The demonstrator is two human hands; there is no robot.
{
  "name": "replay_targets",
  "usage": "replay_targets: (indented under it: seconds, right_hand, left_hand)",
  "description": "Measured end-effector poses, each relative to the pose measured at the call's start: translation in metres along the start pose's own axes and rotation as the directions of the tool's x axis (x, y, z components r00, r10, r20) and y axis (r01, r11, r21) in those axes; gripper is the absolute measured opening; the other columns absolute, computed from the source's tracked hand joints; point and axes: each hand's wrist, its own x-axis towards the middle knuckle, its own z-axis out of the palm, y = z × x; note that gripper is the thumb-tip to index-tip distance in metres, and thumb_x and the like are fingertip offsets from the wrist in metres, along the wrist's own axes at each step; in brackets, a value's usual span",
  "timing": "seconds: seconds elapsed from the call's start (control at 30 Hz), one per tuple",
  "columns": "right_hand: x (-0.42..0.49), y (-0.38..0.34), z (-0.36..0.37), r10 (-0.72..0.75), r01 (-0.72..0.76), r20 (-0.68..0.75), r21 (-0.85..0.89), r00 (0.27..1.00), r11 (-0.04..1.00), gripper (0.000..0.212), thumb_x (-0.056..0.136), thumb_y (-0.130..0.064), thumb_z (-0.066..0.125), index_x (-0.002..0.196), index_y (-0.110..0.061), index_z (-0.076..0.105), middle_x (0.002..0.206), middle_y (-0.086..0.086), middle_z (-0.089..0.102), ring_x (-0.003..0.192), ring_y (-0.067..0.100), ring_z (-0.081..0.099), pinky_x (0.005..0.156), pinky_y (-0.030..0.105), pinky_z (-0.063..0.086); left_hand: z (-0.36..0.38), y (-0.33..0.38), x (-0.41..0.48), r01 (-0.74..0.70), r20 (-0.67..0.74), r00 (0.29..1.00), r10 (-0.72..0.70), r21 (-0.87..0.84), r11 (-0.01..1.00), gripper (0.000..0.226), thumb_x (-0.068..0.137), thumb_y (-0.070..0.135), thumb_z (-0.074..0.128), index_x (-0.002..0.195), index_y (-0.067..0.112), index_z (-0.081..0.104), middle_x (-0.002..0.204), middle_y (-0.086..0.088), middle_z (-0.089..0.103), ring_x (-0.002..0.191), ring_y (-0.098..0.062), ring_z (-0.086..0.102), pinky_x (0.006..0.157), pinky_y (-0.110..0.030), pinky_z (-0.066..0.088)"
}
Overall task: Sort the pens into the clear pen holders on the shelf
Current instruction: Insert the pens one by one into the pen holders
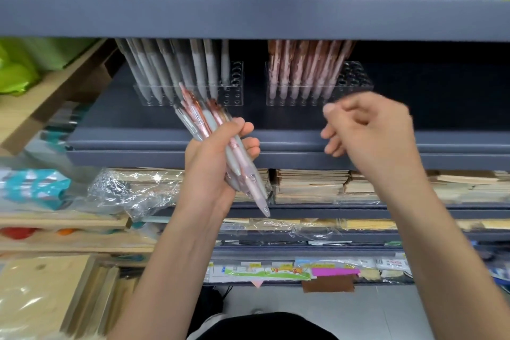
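Note:
My left hand (212,165) grips a bundle of pens (205,121), some pink and some grey, slanting up to the left in front of the shelf edge. On the dark shelf (276,119) stand two clear pen holders. The left holder (234,91) carries several grey pens (171,66), with free holes at its right end. The right holder (356,83) carries several pink pens (303,66), also with free holes on its right. My right hand (369,130) hovers below the right holder, fingers loosely curled, holding nothing that I can see.
A dark rail with vertical bars (248,14) overhangs the holders closely. Below the shelf lie stacks of wrapped notebooks (311,185) and crinkled plastic (124,190). Wooden boxes (49,284) sit at lower left, green packs (16,69) at upper left.

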Motion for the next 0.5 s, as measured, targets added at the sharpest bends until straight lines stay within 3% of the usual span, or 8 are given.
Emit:
replay_targets:
  seconds: [0.07, 0.17, 0.27, 0.37, 0.5]
  right_hand:
    - [-0.038, -0.007, 0.011, 0.029, -0.04, 0.197, 0.051, 0.98, 0.998, 0.016, 0.083, -0.043, 0.065, 0.076, -0.028, 0.066, 0.065, -0.006, 0.07, 0.049, 0.013, 0.066, 0.051, 0.026, 0.052]
    - [-0.076, -0.014, 0.029, 0.074, -0.125, 0.35, 0.125, 0.934, 0.984, 0.013, 0.081, -0.04, 0.072, 0.081, -0.028, 0.067, 0.071, -0.006, 0.069, 0.053, 0.014, 0.066, 0.052, 0.028, 0.055]
    - [-0.091, -0.015, 0.04, 0.113, -0.176, 0.334, 0.163, 0.936, 0.971, 0.015, 0.079, -0.029, 0.077, 0.09, -0.03, 0.066, 0.075, -0.006, 0.065, 0.053, 0.018, 0.066, 0.053, 0.036, 0.058]
    - [-0.101, -0.017, 0.046, 0.136, -0.213, 0.326, 0.215, 0.936, 0.953, 0.024, 0.08, -0.014, 0.078, 0.093, -0.028, 0.065, 0.073, -0.005, 0.062, 0.051, 0.018, 0.067, 0.05, 0.031, 0.057]
    - [-0.109, -0.02, 0.052, 0.118, -0.158, 0.226, 0.165, 0.967, 0.974, 0.023, 0.078, -0.023, 0.079, 0.091, -0.035, 0.064, 0.074, -0.01, 0.066, 0.052, 0.015, 0.066, 0.052, 0.033, 0.058]
  left_hand:
    - [0.002, 0.0, -0.001, -0.005, -0.001, 1.0, 0.005, -0.027, 1.0, 0.02, 0.087, 0.013, 0.072, 0.068, 0.01, 0.076, 0.073, -0.006, 0.072, 0.058, -0.015, 0.066, 0.057, -0.024, 0.054]
    - [0.005, -0.002, -0.002, -0.01, -0.002, 1.0, 0.01, -0.067, 0.998, 0.022, 0.088, 0.012, 0.071, 0.066, 0.011, 0.073, 0.068, -0.004, 0.068, 0.054, -0.015, 0.061, 0.053, -0.024, 0.052]
    - [0.004, -0.005, -0.006, -0.02, 0.001, 1.0, 0.02, -0.05, 0.999, 0.023, 0.087, 0.016, 0.072, 0.063, 0.013, 0.071, 0.06, -0.003, 0.062, 0.053, -0.015, 0.058, 0.051, -0.024, 0.05]
    - [0.0, -0.006, -0.011, -0.016, 0.009, 1.0, 0.016, -0.043, 0.999, 0.023, 0.086, 0.018, 0.072, 0.064, 0.015, 0.07, 0.058, -0.003, 0.061, 0.052, -0.014, 0.058, 0.05, -0.023, 0.049]
    - [-0.006, -0.008, -0.021, 0.021, 0.012, 1.0, -0.021, -0.062, 0.998, 0.017, 0.087, 0.018, 0.074, 0.073, 0.01, 0.067, 0.06, -0.004, 0.06, 0.054, -0.015, 0.059, 0.052, -0.025, 0.051]
